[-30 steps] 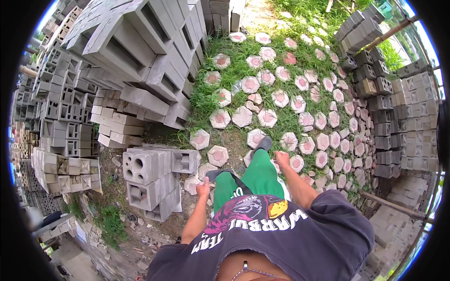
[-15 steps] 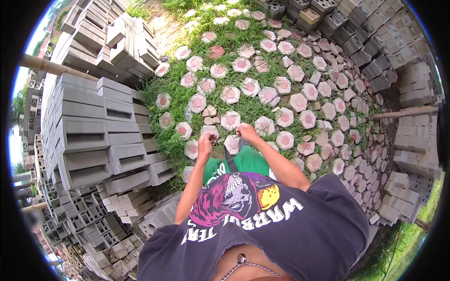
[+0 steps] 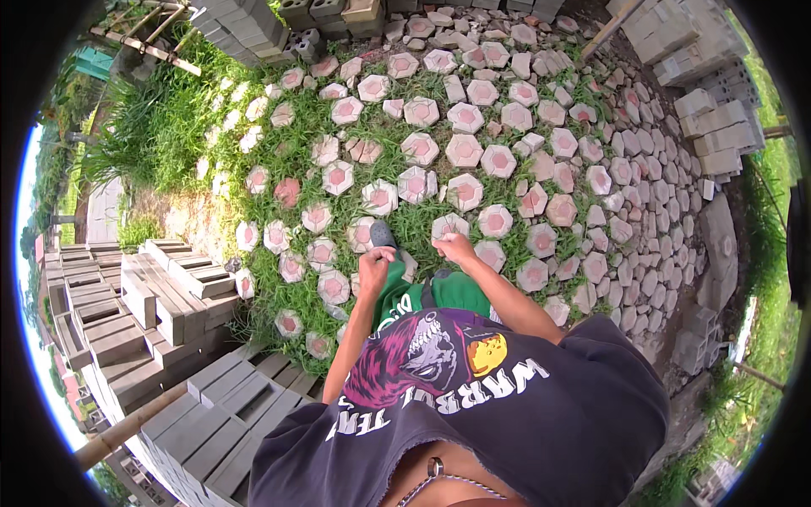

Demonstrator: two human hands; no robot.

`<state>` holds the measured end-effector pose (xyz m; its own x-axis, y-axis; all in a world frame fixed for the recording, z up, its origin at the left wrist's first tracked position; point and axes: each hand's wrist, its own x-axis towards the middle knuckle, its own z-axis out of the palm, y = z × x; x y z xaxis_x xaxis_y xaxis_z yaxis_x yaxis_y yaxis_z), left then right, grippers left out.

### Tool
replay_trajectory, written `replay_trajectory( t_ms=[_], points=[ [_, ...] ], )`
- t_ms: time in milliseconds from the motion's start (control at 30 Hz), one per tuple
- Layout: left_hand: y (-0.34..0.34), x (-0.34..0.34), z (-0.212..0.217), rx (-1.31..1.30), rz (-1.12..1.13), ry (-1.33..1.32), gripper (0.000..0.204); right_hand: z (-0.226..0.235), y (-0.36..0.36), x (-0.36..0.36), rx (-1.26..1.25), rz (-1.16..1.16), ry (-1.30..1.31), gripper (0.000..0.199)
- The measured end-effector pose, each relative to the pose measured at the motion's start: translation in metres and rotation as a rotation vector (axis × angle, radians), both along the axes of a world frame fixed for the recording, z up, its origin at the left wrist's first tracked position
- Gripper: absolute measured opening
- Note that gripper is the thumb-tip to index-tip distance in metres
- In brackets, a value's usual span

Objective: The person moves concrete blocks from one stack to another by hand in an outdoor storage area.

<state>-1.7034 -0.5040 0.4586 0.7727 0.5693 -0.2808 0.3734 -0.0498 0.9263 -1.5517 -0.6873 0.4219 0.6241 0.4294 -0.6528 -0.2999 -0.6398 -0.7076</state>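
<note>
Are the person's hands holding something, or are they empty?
Empty. The left hand and right hand are loosely curled above the grass and hexagonal paving stones, with nothing in them.

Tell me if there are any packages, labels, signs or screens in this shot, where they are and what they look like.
No packages, signs or screens.
Shirt print: on the chest of the person's dark shirt, bottom middle; a magenta-hooded skull with a yellow patch and white lettering.
Shorts lettering: green shorts, below the left hand; white, mostly hidden.

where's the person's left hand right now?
Head view, centre: the left hand hangs empty beside the green shorts, above hexagonal pavers in grass, close to the right hand.
</note>
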Motion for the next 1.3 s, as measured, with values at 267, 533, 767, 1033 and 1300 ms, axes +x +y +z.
replay_trajectory(
  t_ms=[267,533,767,1033,1300],
  points=[
    [0.123,0.133,0.018,0.001,-0.131,0.072,0.029,0.032,0.032,0.056,0.063,-0.323,-0.031,0.042],
    [0.085,0.273,0.029,0.076,-0.404,0.139,0.039,0.037,0.011,0.146,0.195,-0.631,0.055,0.017],
    [0.008,0.404,0.055,0.026,-0.495,0.168,0.047,0.036,-0.056,0.289,0.339,-0.788,-0.212,0.019],
    [-0.008,0.510,0.054,0.159,-0.482,0.126,0.051,0.059,-0.090,0.397,0.240,-0.920,-0.195,0.051],
    [0.002,0.619,0.028,0.181,-0.530,0.204,0.054,0.056,-0.058,0.481,0.389,-0.881,-0.118,0.040]
  ],
)
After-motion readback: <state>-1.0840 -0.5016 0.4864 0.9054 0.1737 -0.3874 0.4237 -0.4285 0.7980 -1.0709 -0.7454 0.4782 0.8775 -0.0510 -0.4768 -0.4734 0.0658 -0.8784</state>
